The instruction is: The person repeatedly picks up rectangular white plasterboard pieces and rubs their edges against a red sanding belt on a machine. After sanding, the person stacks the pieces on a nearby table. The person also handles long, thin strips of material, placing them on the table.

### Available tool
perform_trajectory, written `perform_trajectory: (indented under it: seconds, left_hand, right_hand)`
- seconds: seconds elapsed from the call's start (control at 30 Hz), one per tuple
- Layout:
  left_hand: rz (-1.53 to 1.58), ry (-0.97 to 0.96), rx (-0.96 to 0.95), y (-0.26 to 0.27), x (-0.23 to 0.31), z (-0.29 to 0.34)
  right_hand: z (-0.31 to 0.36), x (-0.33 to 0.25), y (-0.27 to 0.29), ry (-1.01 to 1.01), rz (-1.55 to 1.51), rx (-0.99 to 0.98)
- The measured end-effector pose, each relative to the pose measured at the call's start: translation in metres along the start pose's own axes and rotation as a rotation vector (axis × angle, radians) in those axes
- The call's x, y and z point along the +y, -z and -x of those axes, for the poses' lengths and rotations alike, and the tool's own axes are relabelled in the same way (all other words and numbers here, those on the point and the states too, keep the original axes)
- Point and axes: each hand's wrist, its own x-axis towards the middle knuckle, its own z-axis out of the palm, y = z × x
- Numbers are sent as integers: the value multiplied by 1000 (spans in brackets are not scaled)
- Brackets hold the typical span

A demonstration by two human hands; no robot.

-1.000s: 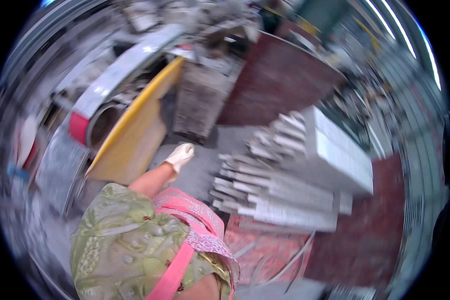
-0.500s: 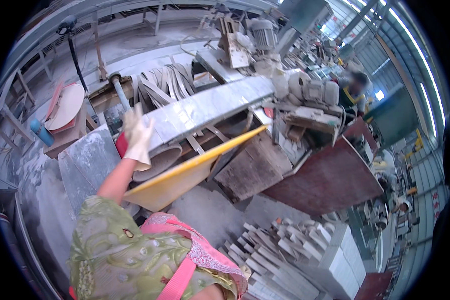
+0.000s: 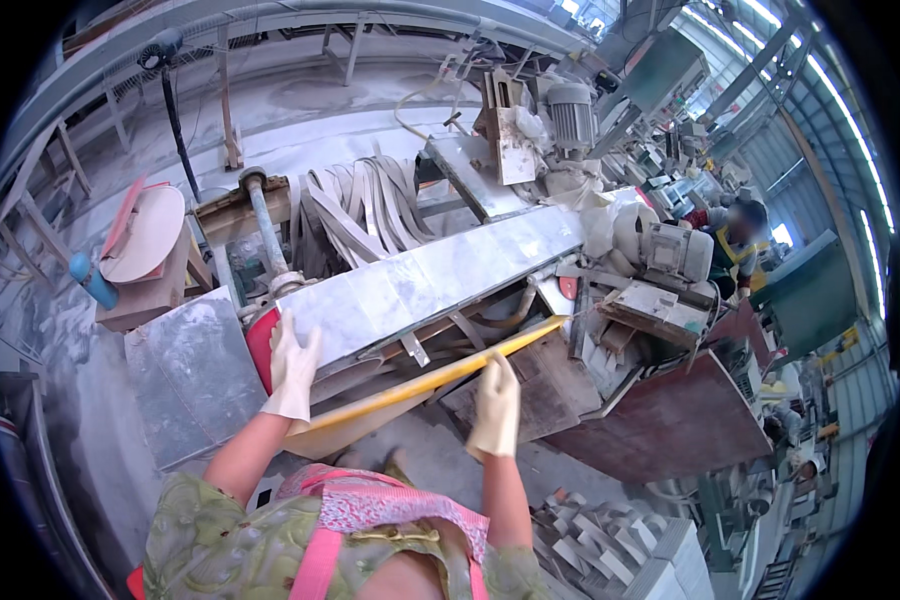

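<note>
- Gloved left hand [image 3: 292,370] lies flat, fingers spread, on the near end of a long grey stone slab [image 3: 430,280] running toward two o'clock.
- Gloved right hand [image 3: 496,405], fingers together, rests against the yellow board [image 3: 410,392] beneath the slab, at five o'clock.

Daylight entered from the upper right, where the roof panels [image 3: 850,150] glared almost white. The scene was bright and evenly lit, with soft shadows beneath the stone slab [image 3: 430,280]. Straight edges bowed toward the black fisheye rim, and distant detail was soft.
</note>
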Motion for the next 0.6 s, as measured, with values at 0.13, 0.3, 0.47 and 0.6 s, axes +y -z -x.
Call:
perform_trajectory:
  seconds: [0.13, 0.3, 0.47, 0.6]
  left_hand:
    - [187, -23, 190, -19, -16, -12]
    - [382, 175, 188, 6, 29, -10]
    - [259, 118, 34, 27, 44, -5]
    - [462, -28, -93, 30, 40, -2]
  right_hand:
    - [-75, -5, -77, 451, 282, -172]
    - [-119, 35, -142, 772, 759, -264]
    - [-118, 43, -150, 852, 750, -307]
    - [-114, 35, -152, 899, 733, -303]
